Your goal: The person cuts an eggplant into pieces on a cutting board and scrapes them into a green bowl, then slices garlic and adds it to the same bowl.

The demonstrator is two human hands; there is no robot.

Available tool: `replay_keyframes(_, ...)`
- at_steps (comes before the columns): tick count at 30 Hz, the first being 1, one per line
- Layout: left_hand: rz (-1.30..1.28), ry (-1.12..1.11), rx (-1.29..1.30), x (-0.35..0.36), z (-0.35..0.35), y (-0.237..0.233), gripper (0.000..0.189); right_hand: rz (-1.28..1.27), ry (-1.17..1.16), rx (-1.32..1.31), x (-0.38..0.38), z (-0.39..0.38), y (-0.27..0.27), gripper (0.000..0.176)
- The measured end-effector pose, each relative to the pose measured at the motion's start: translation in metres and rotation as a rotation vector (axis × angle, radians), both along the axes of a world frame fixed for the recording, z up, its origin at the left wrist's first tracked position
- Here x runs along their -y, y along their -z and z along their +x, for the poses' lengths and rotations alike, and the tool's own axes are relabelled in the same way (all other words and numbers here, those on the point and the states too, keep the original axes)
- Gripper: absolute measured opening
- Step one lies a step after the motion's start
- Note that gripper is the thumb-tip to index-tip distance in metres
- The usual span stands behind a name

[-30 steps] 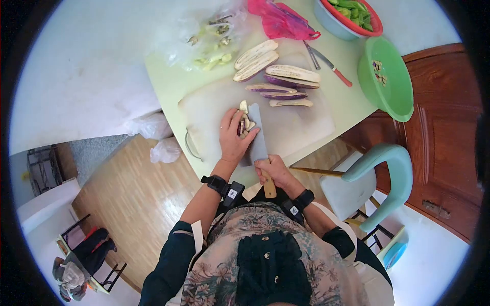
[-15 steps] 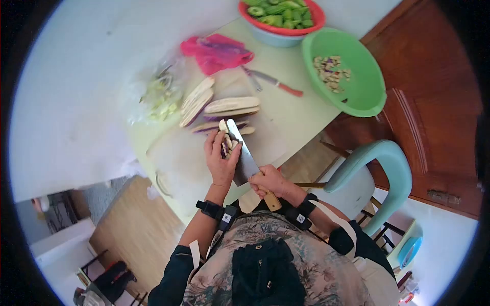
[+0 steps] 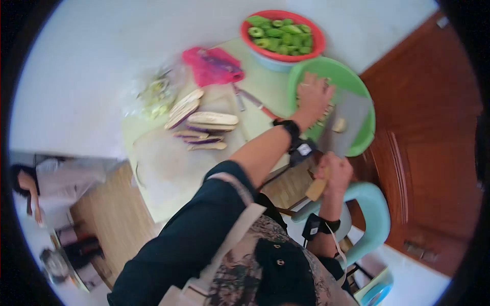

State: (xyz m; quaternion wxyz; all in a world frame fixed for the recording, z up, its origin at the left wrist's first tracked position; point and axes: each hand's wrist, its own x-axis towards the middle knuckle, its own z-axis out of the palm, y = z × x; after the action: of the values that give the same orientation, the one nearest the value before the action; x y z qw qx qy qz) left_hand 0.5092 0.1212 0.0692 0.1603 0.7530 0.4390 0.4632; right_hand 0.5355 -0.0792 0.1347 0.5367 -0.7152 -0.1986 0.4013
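Note:
My left hand (image 3: 314, 97) is spread open over the green basin (image 3: 293, 84), above the cut pieces inside it. Wrapped round the wooden handle of a cleaver, my right hand (image 3: 334, 171) is at the basin's near side. The cleaver's broad blade (image 3: 352, 115) hangs over the basin with a pale piece (image 3: 339, 125) stuck on it. Long eggplant slices (image 3: 212, 119) lie on the table at the far end of a pale cutting board (image 3: 168, 158). A knife with a red handle (image 3: 266, 111) rests between them and the basin.
A red basin (image 3: 320, 43) of green peppers stands behind the green one. A pink bag (image 3: 212, 66) and a clear bag of scraps (image 3: 155, 97) lie on the table. A turquoise chair (image 3: 380, 209) is at the right. Other people (image 3: 28, 186) are at the far left.
Both hands have moved from the cutting board to the green basin, the right with the cleaver. My left hand has left the cut pieces on the board and opened. The view has shifted.

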Motion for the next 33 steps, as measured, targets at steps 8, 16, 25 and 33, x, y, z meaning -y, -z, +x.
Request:
replay_keyframes(8,-0.250,0.239,0.400,0.031,0.013,-0.016,0.041,0.065,0.061,0.003,-0.021,0.046,0.018,0.020)
replay_keyframes(16,-0.094,-0.135,0.082,0.042,0.041,-0.015,0.047,0.109,-0.023,-0.006,-0.032,0.033,0.000,0.017)
replay_keyframes(25,0.041,0.089,0.205,0.032,-0.047,-0.012,0.026,0.419,-0.068,0.176,-0.007,0.057,0.015,0.009)
replay_keyframes(33,0.013,-0.447,-0.019,0.093,-0.281,0.057,0.025,0.234,-0.310,0.202,-0.003,0.033,0.036,0.006)
